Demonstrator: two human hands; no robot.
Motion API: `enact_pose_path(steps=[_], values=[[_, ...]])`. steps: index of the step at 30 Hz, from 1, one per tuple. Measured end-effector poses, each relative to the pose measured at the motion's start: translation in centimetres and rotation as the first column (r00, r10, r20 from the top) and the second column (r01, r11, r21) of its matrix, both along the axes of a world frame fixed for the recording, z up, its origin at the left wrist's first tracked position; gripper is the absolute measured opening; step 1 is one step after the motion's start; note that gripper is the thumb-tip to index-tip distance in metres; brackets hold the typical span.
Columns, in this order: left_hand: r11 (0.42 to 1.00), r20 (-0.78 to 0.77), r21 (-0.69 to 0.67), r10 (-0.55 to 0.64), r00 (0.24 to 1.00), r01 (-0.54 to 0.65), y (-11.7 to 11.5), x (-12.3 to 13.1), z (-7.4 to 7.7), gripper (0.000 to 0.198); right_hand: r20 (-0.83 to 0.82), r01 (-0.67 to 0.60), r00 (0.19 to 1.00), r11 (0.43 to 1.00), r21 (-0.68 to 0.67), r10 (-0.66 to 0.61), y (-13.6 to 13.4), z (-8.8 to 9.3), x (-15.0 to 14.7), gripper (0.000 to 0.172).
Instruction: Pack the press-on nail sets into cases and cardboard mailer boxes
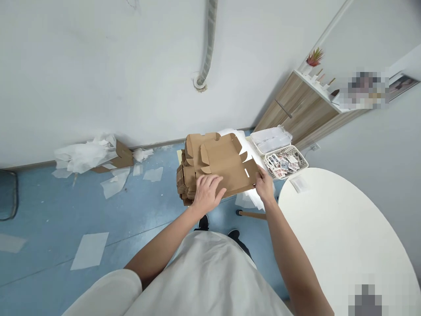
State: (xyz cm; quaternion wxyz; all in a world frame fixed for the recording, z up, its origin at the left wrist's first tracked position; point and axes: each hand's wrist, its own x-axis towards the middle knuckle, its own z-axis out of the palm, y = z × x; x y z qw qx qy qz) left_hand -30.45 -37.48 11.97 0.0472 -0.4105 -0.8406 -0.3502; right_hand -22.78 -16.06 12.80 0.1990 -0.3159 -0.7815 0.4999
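Note:
A flat, unfolded brown cardboard box (226, 156) lies tilted in front of me, over a stack of similar flattened boxes (186, 180). Its right edge is pinched in my right hand (265, 185), thumb on top and the other fingers partly hidden. My left hand (208, 192) rests on the near left edge of the cardboard, fingers stretched out and thumb apart. White packing sheets (245, 145) show behind and below the box at its right.
Beyond my right hand stand a white basket of small printed packets (284, 163) and a bin with clear plastic (271, 139). A round white table (345, 228) is at right, beside a wooden cabinet (302, 103). Scrap sheets (89, 250) litter the blue floor.

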Motion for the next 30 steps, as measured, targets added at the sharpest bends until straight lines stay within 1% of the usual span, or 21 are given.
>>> enact_pose_path(steps=[2, 5, 7, 8, 11, 14, 17, 20, 23, 25, 28, 30], values=[[0.996, 0.039, 0.027, 0.080, 0.996, -0.081, 0.1, -0.4, 0.1, 0.040, -0.046, 0.048, 0.998, 0.998, -0.047, -0.050, 0.7, 0.2, 1.4, 0.051], [0.978, 0.132, 0.037, 0.198, 0.971, -0.205, 0.8, -0.8, -0.2, 0.055, -0.078, 0.118, 0.989, 0.985, -0.128, -0.128, 2.0, 0.1, 3.9, 0.051], [0.973, 0.193, 0.021, 0.221, 0.956, -0.229, 1.9, -0.6, -0.6, 0.065, -0.107, 0.171, 0.976, 0.971, -0.168, -0.191, 3.0, 0.0, 5.9, 0.050], [0.975, 0.217, 0.010, 0.214, 0.953, -0.221, 2.6, -0.3, -0.8, 0.068, -0.128, 0.205, 0.964, 0.959, -0.195, -0.232, 3.5, -0.1, 6.9, 0.050], [0.989, 0.282, -0.011, 0.142, 0.949, -0.145, 5.1, 1.3, -1.1, 0.072, -0.191, 0.315, 0.904, 0.897, -0.311, -0.383, 5.1, -0.2, 10.4, 0.050], [0.999, 0.387, 0.024, 0.015, 0.922, -0.026, 8.4, 3.3, -1.0, 0.073, -0.243, 0.381, 0.833, 0.834, -0.400, -0.497, 6.7, -0.3, 14.6, 0.049], [0.992, 0.469, 0.050, -0.125, 0.874, 0.115, 12.1, 5.6, -1.0, 0.073, -0.278, 0.450, 0.762, 0.787, -0.422, -0.585, 8.2, -0.7, 19.2, 0.049], [0.977, 0.514, 0.025, -0.194, 0.836, 0.212, 15.8, 8.2, -1.4, 0.066, -0.258, 0.555, 0.694, 0.728, -0.402, -0.672, 9.4, -1.2, 24.0, 0.051], [0.955, 0.538, 0.042, -0.268, 0.799, 0.292, 19.2, 10.9, -1.9, 0.061, -0.213, 0.657, 0.641, 0.671, -0.343, -0.737, 10.2, -2.0, 28.4, 0.051], [0.940, 0.534, 0.050, -0.311, 0.786, 0.338, 21.3, 12.9, -2.1, 0.057, -0.176, 0.723, 0.590, 0.612, -0.320, -0.788, 10.5, -2.8, 31.1, 0.048], [0.915, 0.489, 0.040, -0.368, 0.791, 0.401, 24.2, 15.9, -2.4, 0.053, -0.124, 0.771, 0.503, 0.509, -0.382, -0.855, 10.7, -4.3, 34.9, 0.050], [0.894, 0.454, 0.029, -0.410, 0.791, 0.446, 25.9, 17.8, -2.7, 0.052, -0.101, 0.778, 0.463, 0.458, -0.429, -0.881, 10.5, -5.5, 37.2, 0.051]])
